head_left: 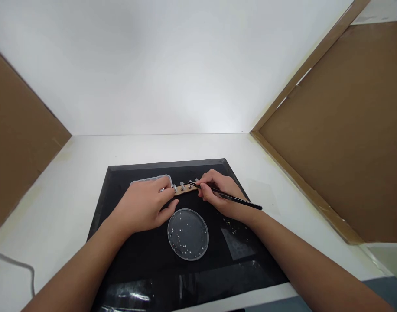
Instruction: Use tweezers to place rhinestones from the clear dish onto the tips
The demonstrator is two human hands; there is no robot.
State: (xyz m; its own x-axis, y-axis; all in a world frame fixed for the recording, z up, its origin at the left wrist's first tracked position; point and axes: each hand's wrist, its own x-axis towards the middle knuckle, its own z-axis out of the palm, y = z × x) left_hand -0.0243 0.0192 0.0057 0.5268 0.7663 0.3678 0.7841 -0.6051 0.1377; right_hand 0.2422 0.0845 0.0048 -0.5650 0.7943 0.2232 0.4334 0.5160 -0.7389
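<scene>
Looking down, you see one white worktop [71, 173] walled by a white back panel and two brown boards, one each side. One black mat [136, 260] covers the worktop's middle, reaching its near edge. A grey cable [23, 266] curls at the near left corner.

On the mat, near its centre, sits one round clear dish [187, 234] scattered with many tiny pale beads, too small to count. A few more specks lie loose on the mat, right of the dish.

Toward the mat's far edge, your left hand [143, 206] rests with fingers curled together, pinching the left end of one small tan strip [184, 190]. A clear compartment box [149, 180] peeks out behind that hand.

Your right hand [218, 193] has fingers closed around one pair of black tweezers [227, 197], tips touching the strip. Whether the tips hold a bead cannot be told.

About four small silvery studs stand along the strip, so placing seems partly done; plenty of beads remain in the dish.
</scene>
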